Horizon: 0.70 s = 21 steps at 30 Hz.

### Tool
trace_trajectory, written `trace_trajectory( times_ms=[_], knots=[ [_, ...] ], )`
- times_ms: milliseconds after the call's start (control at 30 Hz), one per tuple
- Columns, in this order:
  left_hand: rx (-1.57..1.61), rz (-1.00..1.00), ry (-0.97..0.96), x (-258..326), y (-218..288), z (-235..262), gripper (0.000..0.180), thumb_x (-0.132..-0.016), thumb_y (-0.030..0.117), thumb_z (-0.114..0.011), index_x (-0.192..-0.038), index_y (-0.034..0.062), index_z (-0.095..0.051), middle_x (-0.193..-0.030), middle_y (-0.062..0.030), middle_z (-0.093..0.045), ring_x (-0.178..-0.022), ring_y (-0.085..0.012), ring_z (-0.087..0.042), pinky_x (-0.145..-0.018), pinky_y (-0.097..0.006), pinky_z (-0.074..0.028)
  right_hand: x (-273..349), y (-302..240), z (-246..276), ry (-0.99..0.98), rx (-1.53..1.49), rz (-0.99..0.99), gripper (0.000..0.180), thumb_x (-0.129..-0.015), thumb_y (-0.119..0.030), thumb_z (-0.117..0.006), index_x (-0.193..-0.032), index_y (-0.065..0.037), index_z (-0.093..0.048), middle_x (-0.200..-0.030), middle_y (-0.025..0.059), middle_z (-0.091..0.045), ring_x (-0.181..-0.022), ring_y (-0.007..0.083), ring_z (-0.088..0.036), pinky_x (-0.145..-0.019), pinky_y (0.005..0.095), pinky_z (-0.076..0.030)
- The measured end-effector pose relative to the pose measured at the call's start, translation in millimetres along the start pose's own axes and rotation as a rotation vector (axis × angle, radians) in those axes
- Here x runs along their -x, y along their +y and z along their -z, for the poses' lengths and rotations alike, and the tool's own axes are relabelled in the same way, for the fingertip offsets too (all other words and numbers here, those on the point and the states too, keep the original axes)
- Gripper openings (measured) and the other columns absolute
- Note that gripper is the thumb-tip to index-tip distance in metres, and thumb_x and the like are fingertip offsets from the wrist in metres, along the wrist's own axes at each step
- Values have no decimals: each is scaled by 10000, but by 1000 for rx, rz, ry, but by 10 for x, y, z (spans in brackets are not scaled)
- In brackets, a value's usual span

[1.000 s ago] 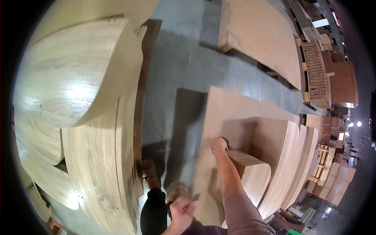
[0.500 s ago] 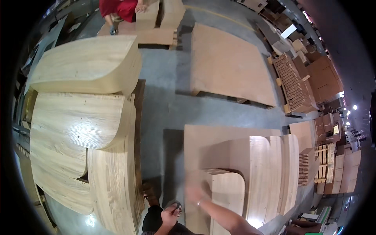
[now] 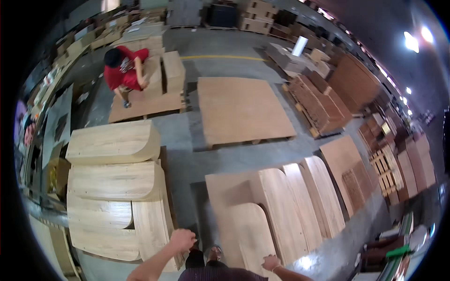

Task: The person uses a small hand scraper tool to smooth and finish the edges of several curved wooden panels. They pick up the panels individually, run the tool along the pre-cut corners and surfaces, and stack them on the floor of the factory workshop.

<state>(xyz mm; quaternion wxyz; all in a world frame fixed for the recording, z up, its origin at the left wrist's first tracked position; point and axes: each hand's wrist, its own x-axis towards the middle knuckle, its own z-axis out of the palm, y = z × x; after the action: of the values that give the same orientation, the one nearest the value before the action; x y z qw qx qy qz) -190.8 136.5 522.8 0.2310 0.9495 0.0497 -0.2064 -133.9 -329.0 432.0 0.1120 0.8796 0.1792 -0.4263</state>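
Observation:
My left hand [image 3: 182, 240] is curled closed above the gap beside the left stack of pale wood-grain panels [image 3: 152, 234]. A dark bit shows at its fingers, too small to name. My right hand [image 3: 270, 262] is at the near right edge of a lower stack of round-cornered wood panels [image 3: 253, 234]. Its fingers look bent inward; what they hold, if anything, is hidden. Longer wood panels [image 3: 286, 210] with rounded far corners lie just right of that stack, on a brown board [image 3: 220, 187].
A broad brown board on a pallet [image 3: 243, 110] lies ahead across the grey floor. Farther left, a person in red [image 3: 124, 70] crouches by another pallet of panels [image 3: 174, 72]. Brown stacked pieces [image 3: 321, 100] and a wooden pallet [image 3: 386, 171] stand on the right.
My view has tilted up, showing more of the hall and the person in red. My left hand has moved left, toward the left stack. My right hand, blurred before, has come nearer to me.

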Motion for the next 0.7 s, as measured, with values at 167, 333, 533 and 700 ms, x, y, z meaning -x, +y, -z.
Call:
trace_trajectory(
  times_ms=[167, 333, 533, 700],
  knots=[
    [-508, -436, 86, 621, 1415, 2190, 85, -687, 188, -604, -682, 121, -656, -733, -80, -626, -755, -250, -614, -619, -398, -420, 565, 423, -134, 58, -72, -26, 346, -787, -329, -589, -1042, -116, -686, -1121, 183, -635, -1099, 376, -581, -899, 470, -504],
    [-723, -875, 276, 1599, 3269, 3582, 67, -658, 151, -612, -614, 104, -630, -618, -45, -538, -699, -211, -534, -611, -353, -379, 1219, 634, -422, 277, -170, -91, 276, -732, -337, -698, -890, -113, -727, -911, 152, -682, -964, 328, -631, -865, 446, -500],
    [-795, -1002, 416, 2497, 4326, 3814, 106, -629, 159, -612, -599, 85, -543, -620, -31, -451, -684, -209, -486, -636, -327, -375, 1430, 719, -838, 396, -348, -123, 267, -760, -266, -589, -857, -41, -696, -946, 198, -661, -973, 350, -610, -863, 440, -493],
    [-900, -1005, 424, 2723, 4468, 3591, 105, -643, 151, -617, -604, 77, -553, -625, -43, -466, -682, -226, -496, -632, -342, -383, 1732, 59, -590, 336, -517, -147, 361, -797, -368, -577, -891, -44, -707, -954, 191, -671, -959, 355, -621, -851, 446, -489]
  ],
)
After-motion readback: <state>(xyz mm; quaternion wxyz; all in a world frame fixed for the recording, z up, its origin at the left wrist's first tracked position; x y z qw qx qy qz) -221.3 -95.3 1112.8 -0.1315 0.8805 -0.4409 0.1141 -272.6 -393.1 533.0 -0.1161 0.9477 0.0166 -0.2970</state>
